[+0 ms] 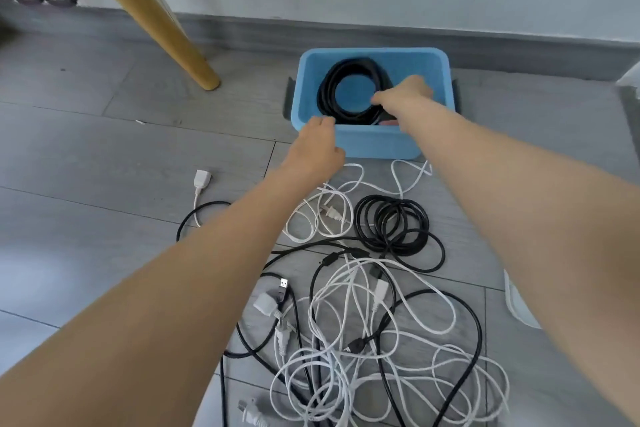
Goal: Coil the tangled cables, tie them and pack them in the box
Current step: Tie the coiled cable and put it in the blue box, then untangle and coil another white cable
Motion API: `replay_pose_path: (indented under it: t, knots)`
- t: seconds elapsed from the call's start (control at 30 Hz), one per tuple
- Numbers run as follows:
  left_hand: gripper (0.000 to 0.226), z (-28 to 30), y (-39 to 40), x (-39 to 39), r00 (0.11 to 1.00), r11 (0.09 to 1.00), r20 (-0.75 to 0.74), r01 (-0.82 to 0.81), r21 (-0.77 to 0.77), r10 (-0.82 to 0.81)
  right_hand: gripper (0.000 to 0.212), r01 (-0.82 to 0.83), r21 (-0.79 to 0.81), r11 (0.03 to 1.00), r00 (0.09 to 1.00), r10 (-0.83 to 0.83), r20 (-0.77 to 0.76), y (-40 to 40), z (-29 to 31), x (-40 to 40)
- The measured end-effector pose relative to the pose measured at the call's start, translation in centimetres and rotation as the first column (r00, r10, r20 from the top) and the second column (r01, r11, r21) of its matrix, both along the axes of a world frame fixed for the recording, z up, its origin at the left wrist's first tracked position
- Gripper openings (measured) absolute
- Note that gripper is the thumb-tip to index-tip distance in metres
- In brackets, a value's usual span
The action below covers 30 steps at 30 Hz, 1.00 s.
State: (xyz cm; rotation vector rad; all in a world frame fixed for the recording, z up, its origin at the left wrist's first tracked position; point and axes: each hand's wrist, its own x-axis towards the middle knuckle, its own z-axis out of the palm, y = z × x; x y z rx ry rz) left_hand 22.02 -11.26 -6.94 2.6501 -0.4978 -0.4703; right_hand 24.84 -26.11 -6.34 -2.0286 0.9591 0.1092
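Observation:
A blue box (377,144) stands on the grey floor with a thick black coiled cable (330,88) lying inside it. My right hand (403,95) reaches into the box and grips the right side of that coil. At the box's near left rim, my left hand (317,146) has its fingers resting on the edge. In front of the box lies a smaller black coil (393,224). A tangle of white and black cables (363,340) with plugs spreads over the floor nearer to me.
A wooden furniture leg (166,21) slants down to the floor left of the box. A white plug (202,179) lies apart at the left. The wall and grey skirting run behind the box. A white object (519,305) shows at the right.

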Motion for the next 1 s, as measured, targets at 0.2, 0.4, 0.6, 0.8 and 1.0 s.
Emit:
replay_pose_path:
  t: [0.2,0.4,0.6,0.8,1.0]
  knots:
    - [0.044,-0.7,0.3,-2.0,0.991,0.998,0.134,0.007,-0.065,0.002,0.022,-0.187,-0.293,0.938,0.971,0.221,0.089,-0.5,0.5,-2.7]
    - [0.034,-3.2,0.4,-7.0,0.984,0.984,-0.007,0.176,-0.025,-0.177,0.018,-0.619,-0.246,0.746,0.773,0.634,-0.019,0.2,-4.8,-13.2]
    - [0.068,-5.9,2.2,-12.7,0.825,0.876,-0.435,0.46,0.148,-0.36,0.046,-0.881,-0.38,0.282,0.439,0.788,-0.432,1.5,-8.2,-20.3]
    - [0.043,-5.0,4.6,-13.3,0.886,0.857,-0.392,0.388,0.338,-0.247,0.041,-0.86,0.128,0.495,0.467,0.862,-0.195,5.6,-7.8,-23.2]
    - [0.019,2.9,5.4,-10.8,0.92,0.972,-0.385,0.156,0.176,-0.077,0.033,-0.359,0.696,0.622,0.807,0.582,-0.104,7.2,-0.3,-21.5]
